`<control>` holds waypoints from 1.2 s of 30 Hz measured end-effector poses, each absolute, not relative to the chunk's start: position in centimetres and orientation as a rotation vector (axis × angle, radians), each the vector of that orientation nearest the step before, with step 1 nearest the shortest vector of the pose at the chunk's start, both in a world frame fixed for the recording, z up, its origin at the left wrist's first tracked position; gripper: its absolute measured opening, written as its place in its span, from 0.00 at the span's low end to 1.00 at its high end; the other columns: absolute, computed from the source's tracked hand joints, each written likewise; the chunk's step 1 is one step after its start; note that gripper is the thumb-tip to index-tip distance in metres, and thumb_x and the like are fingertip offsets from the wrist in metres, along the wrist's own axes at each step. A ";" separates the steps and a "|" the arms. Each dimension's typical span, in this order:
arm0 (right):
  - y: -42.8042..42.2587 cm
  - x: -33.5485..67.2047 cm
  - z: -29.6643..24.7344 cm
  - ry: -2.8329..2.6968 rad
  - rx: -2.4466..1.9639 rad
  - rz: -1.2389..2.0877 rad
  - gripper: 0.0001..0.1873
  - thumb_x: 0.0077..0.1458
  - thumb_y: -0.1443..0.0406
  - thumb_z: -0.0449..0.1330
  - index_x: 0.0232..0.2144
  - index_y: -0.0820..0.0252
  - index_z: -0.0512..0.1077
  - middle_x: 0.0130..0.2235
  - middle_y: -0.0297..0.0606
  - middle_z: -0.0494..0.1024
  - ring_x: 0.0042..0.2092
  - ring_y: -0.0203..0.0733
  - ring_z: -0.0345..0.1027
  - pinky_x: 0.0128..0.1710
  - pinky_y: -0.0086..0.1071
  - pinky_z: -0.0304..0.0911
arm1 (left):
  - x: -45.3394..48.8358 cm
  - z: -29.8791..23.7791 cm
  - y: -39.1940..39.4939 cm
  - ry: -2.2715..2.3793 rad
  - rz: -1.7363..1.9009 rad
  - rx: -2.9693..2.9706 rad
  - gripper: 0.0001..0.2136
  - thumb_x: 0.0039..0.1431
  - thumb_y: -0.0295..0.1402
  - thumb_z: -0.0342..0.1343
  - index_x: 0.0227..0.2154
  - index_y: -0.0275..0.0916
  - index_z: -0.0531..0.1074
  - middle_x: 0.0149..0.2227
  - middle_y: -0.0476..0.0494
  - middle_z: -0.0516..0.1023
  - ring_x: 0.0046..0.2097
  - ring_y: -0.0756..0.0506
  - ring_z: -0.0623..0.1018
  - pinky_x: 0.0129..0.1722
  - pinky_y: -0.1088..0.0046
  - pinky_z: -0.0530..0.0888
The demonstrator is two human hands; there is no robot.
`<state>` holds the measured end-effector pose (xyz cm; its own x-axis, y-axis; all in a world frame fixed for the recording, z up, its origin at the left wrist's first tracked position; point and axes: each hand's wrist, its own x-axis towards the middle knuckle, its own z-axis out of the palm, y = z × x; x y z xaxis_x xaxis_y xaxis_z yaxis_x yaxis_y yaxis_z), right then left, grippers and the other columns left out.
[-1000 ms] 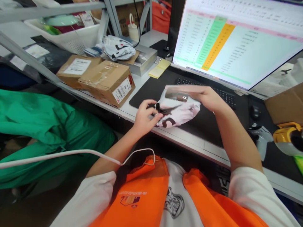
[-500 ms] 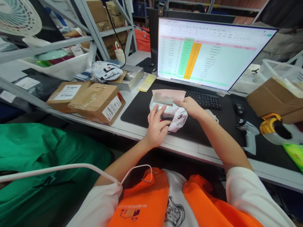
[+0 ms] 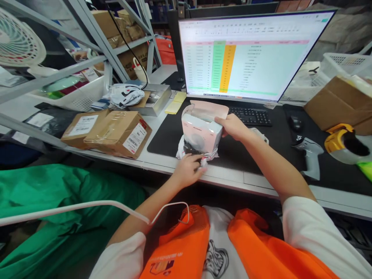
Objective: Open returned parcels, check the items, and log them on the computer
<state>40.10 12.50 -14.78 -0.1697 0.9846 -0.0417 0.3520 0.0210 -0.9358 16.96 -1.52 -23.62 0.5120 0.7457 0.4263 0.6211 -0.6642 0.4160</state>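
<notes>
Holding pink box (image 3: 200,131) | right hand (image 3: 232,127) top | left hand (image 3: 187,170) wrapper (image 3: 181,149)

L hand (image 3: 188,170): low, close to body, fingers curled in a pinch.
R hand (image 3: 233,126): higher, further fwd, fingers closed in a grip.
Arms: both bent, forearms bare, angled inward.

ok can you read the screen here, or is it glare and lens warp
Head view: the monitor glows bright, its rows too small to read; wide-lens warp tilts its edges and the shelf rails; the small box in the right hand is sharp with slight sheen; the left hand grips the wrapper below.
</notes>
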 end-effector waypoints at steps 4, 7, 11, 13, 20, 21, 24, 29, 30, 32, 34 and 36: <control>9.9 39.2 -14.9 -1.535 -1.376 1.191 0.27 0.62 0.45 0.60 0.25 0.63 0.74 0.26 0.44 0.76 0.26 0.43 0.70 0.20 0.35 0.71 | 16.4 -21.8 0.1 1.524 1.076 2.042 0.27 0.59 0.48 0.64 0.56 0.37 0.72 0.56 0.32 0.78 0.49 0.39 0.82 0.48 0.59 0.79; 6.3 37.6 -15.1 -1.721 -1.154 1.171 0.28 0.67 0.45 0.54 0.36 0.63 0.79 0.39 0.47 0.82 0.39 0.48 0.77 0.34 0.39 0.79 | 16.9 -20.9 1.1 1.563 1.187 1.890 0.55 0.46 0.48 0.73 0.72 0.39 0.50 0.62 0.27 0.71 0.54 0.34 0.80 0.53 0.55 0.79; 3.2 37.0 -15.9 -2.132 -0.817 1.034 0.29 0.70 0.49 0.50 0.59 0.60 0.75 0.65 0.46 0.72 0.64 0.52 0.67 0.65 0.47 0.65 | 16.1 -20.5 1.7 1.700 1.502 1.713 0.57 0.47 0.44 0.74 0.74 0.43 0.45 0.63 0.32 0.72 0.65 0.34 0.73 0.65 0.55 0.70; 3.2 37.8 -16.8 -2.279 -0.767 1.001 0.29 0.71 0.52 0.49 0.63 0.61 0.72 0.66 0.46 0.70 0.67 0.50 0.64 0.70 0.46 0.58 | 15.2 -20.4 1.8 1.759 1.695 1.675 0.57 0.48 0.38 0.73 0.74 0.42 0.42 0.69 0.31 0.64 0.71 0.34 0.64 0.70 0.56 0.63; 6.0 38.1 -22.8 -2.465 -0.791 0.605 0.33 0.64 0.64 0.59 0.70 0.58 0.62 0.75 0.52 0.49 0.75 0.59 0.43 0.71 0.58 0.51 | 13.5 -20.9 1.4 1.837 1.738 1.674 0.53 0.48 0.33 0.69 0.73 0.37 0.44 0.74 0.28 0.47 0.76 0.32 0.50 0.75 0.53 0.47; 6.3 37.4 -23.6 -2.471 -0.782 0.573 0.34 0.64 0.65 0.59 0.70 0.60 0.61 0.75 0.54 0.47 0.75 0.60 0.41 0.70 0.59 0.51 | 13.3 -21.4 1.5 1.826 1.739 1.655 0.52 0.48 0.35 0.69 0.73 0.37 0.45 0.74 0.28 0.48 0.75 0.32 0.52 0.75 0.53 0.49; 7.4 35.5 -25.1 -2.384 -0.836 0.443 0.30 0.66 0.66 0.57 0.68 0.63 0.64 0.72 0.59 0.53 0.73 0.60 0.48 0.68 0.57 0.55 | 12.3 -23.3 2.0 1.765 1.805 1.573 0.48 0.52 0.39 0.67 0.71 0.39 0.46 0.73 0.28 0.52 0.73 0.35 0.59 0.73 0.56 0.56; 8.5 34.5 -24.9 -2.349 -0.875 0.268 0.14 0.70 0.63 0.52 0.47 0.60 0.77 0.58 0.54 0.69 0.55 0.52 0.68 0.56 0.44 0.68 | 10.6 -25.2 2.9 1.706 1.857 1.499 0.45 0.59 0.44 0.61 0.71 0.41 0.40 0.70 0.29 0.58 0.70 0.39 0.66 0.69 0.60 0.65; 8.5 34.7 -24.8 -2.374 -0.865 0.248 0.14 0.70 0.64 0.51 0.44 0.61 0.77 0.57 0.54 0.69 0.53 0.51 0.68 0.53 0.43 0.69 | 10.4 -25.3 3.0 1.678 1.876 1.474 0.45 0.58 0.45 0.61 0.71 0.41 0.40 0.70 0.28 0.58 0.70 0.39 0.66 0.69 0.60 0.65; 8.3 35.5 -24.5 -2.433 -0.836 0.203 0.14 0.70 0.64 0.51 0.42 0.61 0.76 0.56 0.54 0.70 0.50 0.50 0.68 0.51 0.42 0.68 | 10.2 -25.3 3.5 1.639 1.928 1.353 0.45 0.57 0.44 0.61 0.71 0.41 0.42 0.70 0.29 0.58 0.70 0.38 0.66 0.68 0.59 0.66; 7.8 36.4 -24.5 -2.499 -0.823 0.171 0.14 0.70 0.64 0.51 0.41 0.61 0.76 0.54 0.54 0.71 0.49 0.50 0.68 0.50 0.42 0.68 | 10.2 -25.0 4.1 1.583 1.980 1.148 0.44 0.56 0.42 0.61 0.70 0.43 0.44 0.70 0.30 0.60 0.68 0.39 0.69 0.66 0.60 0.69; 7.2 37.2 -24.6 -2.561 -0.846 0.178 0.13 0.70 0.64 0.52 0.40 0.61 0.77 0.51 0.52 0.73 0.48 0.49 0.68 0.49 0.42 0.68 | 10.4 -24.7 4.7 1.457 2.043 0.906 0.42 0.54 0.39 0.61 0.69 0.44 0.48 0.68 0.32 0.64 0.65 0.39 0.72 0.64 0.59 0.72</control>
